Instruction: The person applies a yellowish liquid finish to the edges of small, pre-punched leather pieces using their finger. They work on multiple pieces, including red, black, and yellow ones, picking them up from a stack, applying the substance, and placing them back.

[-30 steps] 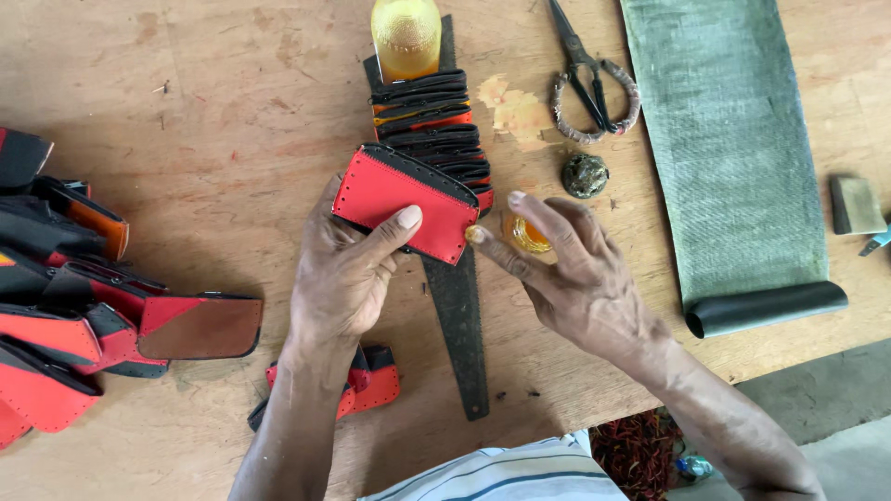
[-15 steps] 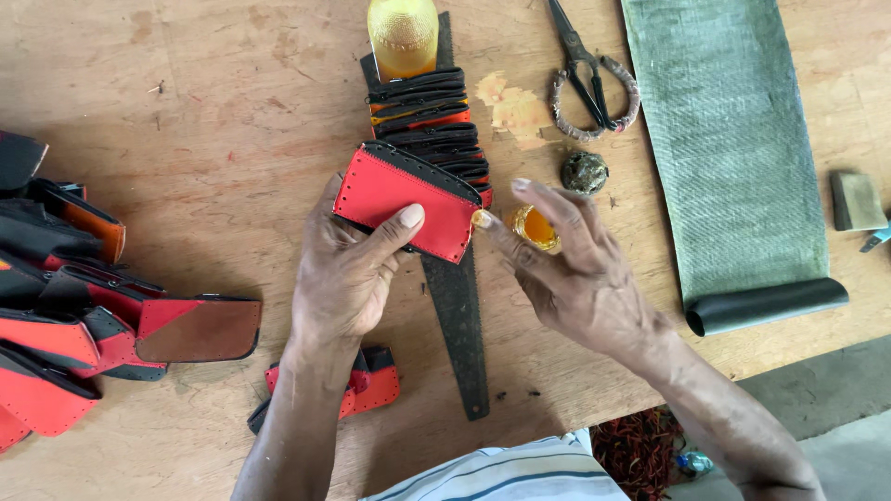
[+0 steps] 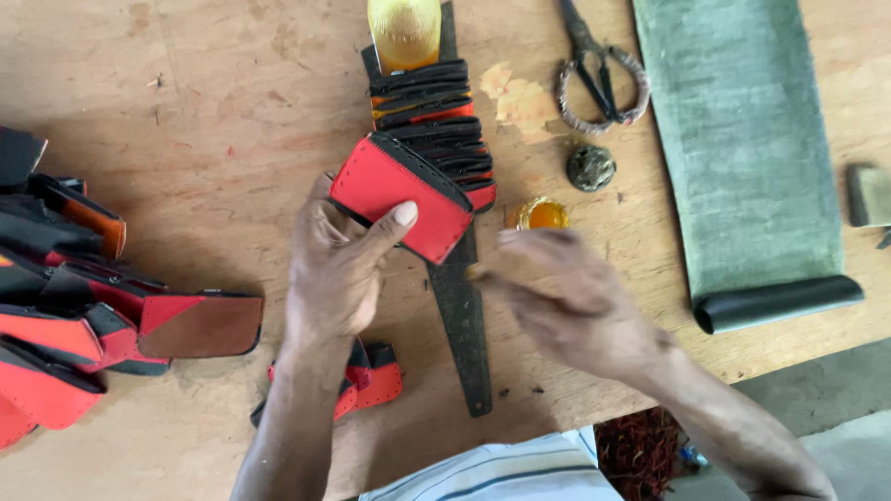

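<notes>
Two bare hands work over a wooden table (image 3: 186, 111), close to its near edge. At that edge, partly under the left forearm, lies a small red and black piece (image 3: 371, 385). The left hand (image 3: 339, 269) is closed on a red leather piece (image 3: 399, 195) with a black border, thumb on top and the other fingers beneath, pressing it on a long dark strip (image 3: 459, 315) that runs from the near edge toward the far edge. The right hand (image 3: 566, 297) is blurred; its fingers seem bunched around something small at their tips, but I cannot tell if it grips anything. Just beyond it sits a small amber pot (image 3: 543, 215).

I judge the red piece light, flexible and somewhat stiff, not fragile; it is best held flat by its stitched border, away from any wet face.

Farther along the strip is a stack of black pieces (image 3: 432, 121), then a yellow bottle (image 3: 404, 32). Toward the far right are scissors (image 3: 594, 74), a dark round lump (image 3: 591, 167) and a green rolled sheet (image 3: 742, 139). Many red and black pieces (image 3: 83, 315) are piled at the left edge.
</notes>
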